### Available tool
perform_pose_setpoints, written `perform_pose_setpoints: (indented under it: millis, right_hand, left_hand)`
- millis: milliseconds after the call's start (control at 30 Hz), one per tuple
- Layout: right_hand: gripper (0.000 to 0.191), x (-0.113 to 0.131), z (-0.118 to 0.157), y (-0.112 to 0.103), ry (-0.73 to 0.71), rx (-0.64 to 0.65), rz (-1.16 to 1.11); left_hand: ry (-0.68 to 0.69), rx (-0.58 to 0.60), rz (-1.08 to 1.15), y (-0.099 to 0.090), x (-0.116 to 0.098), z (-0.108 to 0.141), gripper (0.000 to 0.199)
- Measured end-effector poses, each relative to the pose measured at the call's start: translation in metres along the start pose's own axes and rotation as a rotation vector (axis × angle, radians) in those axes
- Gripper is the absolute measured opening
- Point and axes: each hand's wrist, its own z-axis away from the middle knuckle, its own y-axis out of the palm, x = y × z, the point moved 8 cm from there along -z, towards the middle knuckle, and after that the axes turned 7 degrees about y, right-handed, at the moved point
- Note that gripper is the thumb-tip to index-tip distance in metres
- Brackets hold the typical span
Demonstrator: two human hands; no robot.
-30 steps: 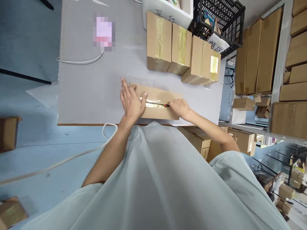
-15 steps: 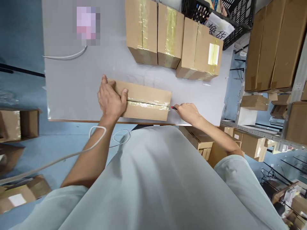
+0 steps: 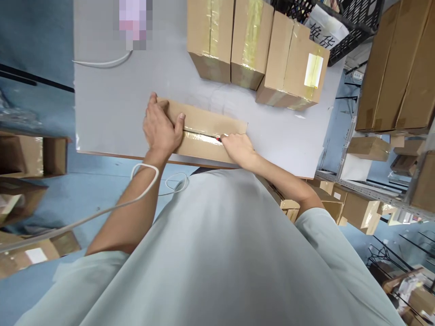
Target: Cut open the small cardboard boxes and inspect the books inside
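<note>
A long cardboard box (image 3: 204, 118) lies near the table's front edge, clear tape running along its middle seam. My left hand (image 3: 162, 124) grips the box's left end, its thumb on the top face and its fingers toward the far left edge. Over the right part of the seam, my right hand (image 3: 239, 147) is closed around a box cutter (image 3: 218, 140). Only the cutter's red and black front end shows; the fist hides the rest, and its blade cannot be made out. Against the tape seam rests that front end.
Three taped cartons (image 3: 249, 43) stand along the back of the white table (image 3: 108, 106). Behind them is a black plastic crate (image 3: 360, 31) with a paper sign. A white cable (image 3: 102, 213) crosses my left forearm. Shelves with boxes (image 3: 369, 148) flank the right side.
My right hand has moved left with the box cutter, from beyond the box's right end to over the seam. My left hand keeps its grip on the box. The whole view has shifted slightly.
</note>
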Motion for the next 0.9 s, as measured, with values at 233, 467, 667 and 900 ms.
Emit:
perform_pose_setpoints:
  millis: [233,467,667,900]
  right_hand:
    - [0.032,-0.042,0.039,-0.002,0.198,0.035,0.141]
    - [0.042,-0.067,0.067,0.001,0.322,0.132,0.206]
    - [0.034,-0.098,0.095,0.008,0.31,0.016,-0.078]
    - [0.056,-0.123,0.113,0.076,0.382,-0.376,-1.016]
  left_hand:
    - [-0.009,0.009,0.04,-0.004,-0.008,0.003,0.081]
    - [0.02,0.021,0.121,-0.002,-0.008,0.005,0.081]
    - [0.031,-0.05,0.181,0.005,0.005,0.002,0.068]
    - [0.18,-0.198,0.183,0.01,-0.02,-0.013,0.042]
